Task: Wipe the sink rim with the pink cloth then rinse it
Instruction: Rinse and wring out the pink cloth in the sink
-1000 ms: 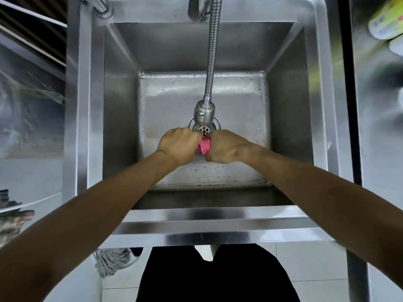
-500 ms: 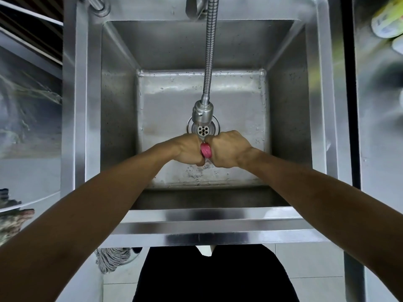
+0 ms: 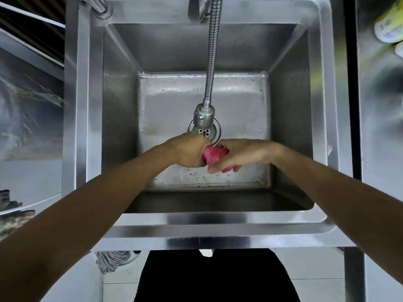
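The pink cloth (image 3: pixel 212 154) is bunched and twisted between both hands, low inside the steel sink (image 3: pixel 218 222), just in front of the drain (image 3: pixel 205 132). My left hand (image 3: pixel 188 150) is a closed fist around the cloth's left end. My right hand (image 3: pixel 238 154) grips the right end, its fingers curled under with a bit of pink showing below them. The flexible faucet hose (image 3: pixel 211 62) hangs down to its spray head (image 3: pixel 204 116) directly above the drain. I cannot make out any running water.
Water drops dot the basin floor (image 3: pixel 196 99). A mop head (image 3: pixel 111 259) hangs below the sink's front left. A yellow-green bottle (image 3: pixel 389 22) lies on the counter at the upper right. A steel pipe (image 3: pixel 96 4) crosses the rim's back left corner.
The right hand has turned and loosened, so more of the pink cloth shows between the fists. Both hands stay in front of the drain.
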The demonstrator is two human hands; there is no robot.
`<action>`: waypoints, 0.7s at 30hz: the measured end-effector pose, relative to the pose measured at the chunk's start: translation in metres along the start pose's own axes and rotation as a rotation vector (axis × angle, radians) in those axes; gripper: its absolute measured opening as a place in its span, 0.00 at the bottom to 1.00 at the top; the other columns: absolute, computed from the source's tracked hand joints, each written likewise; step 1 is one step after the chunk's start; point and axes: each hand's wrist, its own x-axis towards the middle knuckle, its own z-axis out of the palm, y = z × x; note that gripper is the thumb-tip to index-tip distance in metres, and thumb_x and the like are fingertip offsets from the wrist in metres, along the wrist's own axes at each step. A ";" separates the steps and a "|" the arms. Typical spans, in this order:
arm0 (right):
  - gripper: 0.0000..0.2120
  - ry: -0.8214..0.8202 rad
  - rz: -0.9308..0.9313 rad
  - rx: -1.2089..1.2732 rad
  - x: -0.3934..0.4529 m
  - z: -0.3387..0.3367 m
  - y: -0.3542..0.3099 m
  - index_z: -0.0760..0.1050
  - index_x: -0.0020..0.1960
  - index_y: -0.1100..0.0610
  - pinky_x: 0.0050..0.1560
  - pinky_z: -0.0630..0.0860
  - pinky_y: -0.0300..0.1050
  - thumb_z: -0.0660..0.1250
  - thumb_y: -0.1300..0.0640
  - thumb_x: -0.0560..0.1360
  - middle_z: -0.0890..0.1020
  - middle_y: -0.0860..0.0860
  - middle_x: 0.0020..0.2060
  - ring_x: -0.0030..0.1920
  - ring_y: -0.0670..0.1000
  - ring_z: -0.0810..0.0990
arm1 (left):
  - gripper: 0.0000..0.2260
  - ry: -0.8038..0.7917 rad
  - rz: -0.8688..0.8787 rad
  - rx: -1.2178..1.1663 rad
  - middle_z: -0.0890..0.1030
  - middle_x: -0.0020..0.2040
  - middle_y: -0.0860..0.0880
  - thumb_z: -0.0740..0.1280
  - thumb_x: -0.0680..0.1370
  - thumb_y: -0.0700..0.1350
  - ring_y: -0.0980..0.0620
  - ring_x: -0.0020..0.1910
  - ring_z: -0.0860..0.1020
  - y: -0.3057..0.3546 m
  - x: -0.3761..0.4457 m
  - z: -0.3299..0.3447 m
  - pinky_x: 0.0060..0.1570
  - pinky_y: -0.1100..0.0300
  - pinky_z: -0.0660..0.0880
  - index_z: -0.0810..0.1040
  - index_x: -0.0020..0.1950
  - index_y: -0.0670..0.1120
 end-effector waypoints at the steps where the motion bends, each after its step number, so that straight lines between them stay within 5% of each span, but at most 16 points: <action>1: 0.21 -0.087 0.024 0.147 0.000 -0.008 0.002 0.76 0.62 0.49 0.51 0.79 0.43 0.78 0.47 0.73 0.83 0.49 0.55 0.54 0.49 0.82 | 0.06 0.096 0.030 0.109 0.81 0.39 0.51 0.73 0.74 0.45 0.49 0.37 0.79 0.000 -0.003 0.002 0.35 0.56 0.76 0.79 0.48 0.49; 5: 0.22 -0.311 0.034 0.388 0.013 -0.016 0.014 0.76 0.66 0.59 0.50 0.83 0.46 0.75 0.56 0.74 0.83 0.59 0.59 0.54 0.54 0.84 | 0.13 0.516 0.235 0.438 0.81 0.39 0.46 0.76 0.69 0.36 0.41 0.32 0.80 -0.004 -0.010 0.012 0.29 0.53 0.75 0.78 0.50 0.43; 9: 0.17 -0.368 0.025 0.399 0.020 0.001 0.006 0.73 0.53 0.57 0.34 0.69 0.37 0.78 0.54 0.71 0.76 0.46 0.33 0.31 0.44 0.69 | 0.15 0.610 0.293 0.668 0.79 0.35 0.44 0.74 0.67 0.31 0.42 0.27 0.78 -0.016 -0.011 0.018 0.22 0.57 0.69 0.75 0.49 0.41; 11: 0.18 -0.224 0.044 0.266 0.017 0.009 -0.001 0.73 0.52 0.56 0.33 0.66 0.39 0.79 0.52 0.71 0.72 0.44 0.27 0.29 0.44 0.66 | 0.12 0.535 0.252 0.675 0.80 0.34 0.43 0.74 0.69 0.33 0.41 0.26 0.79 -0.013 -0.016 0.015 0.24 0.56 0.68 0.76 0.48 0.40; 15: 0.12 0.328 0.002 -0.150 0.020 0.028 -0.012 0.73 0.38 0.53 0.28 0.67 0.34 0.75 0.56 0.73 0.74 0.47 0.28 0.24 0.41 0.72 | 0.10 0.304 -0.046 0.611 0.82 0.47 0.44 0.65 0.79 0.38 0.40 0.44 0.83 0.013 -0.021 0.001 0.39 0.53 0.69 0.77 0.59 0.44; 21: 0.05 0.519 0.010 -0.370 0.030 0.032 -0.003 0.78 0.46 0.52 0.40 0.78 0.45 0.71 0.56 0.72 0.82 0.49 0.41 0.42 0.52 0.82 | 0.03 0.151 -0.215 0.350 0.68 0.35 0.50 0.67 0.75 0.40 0.48 0.36 0.73 0.024 -0.009 -0.007 0.39 0.54 0.70 0.75 0.45 0.46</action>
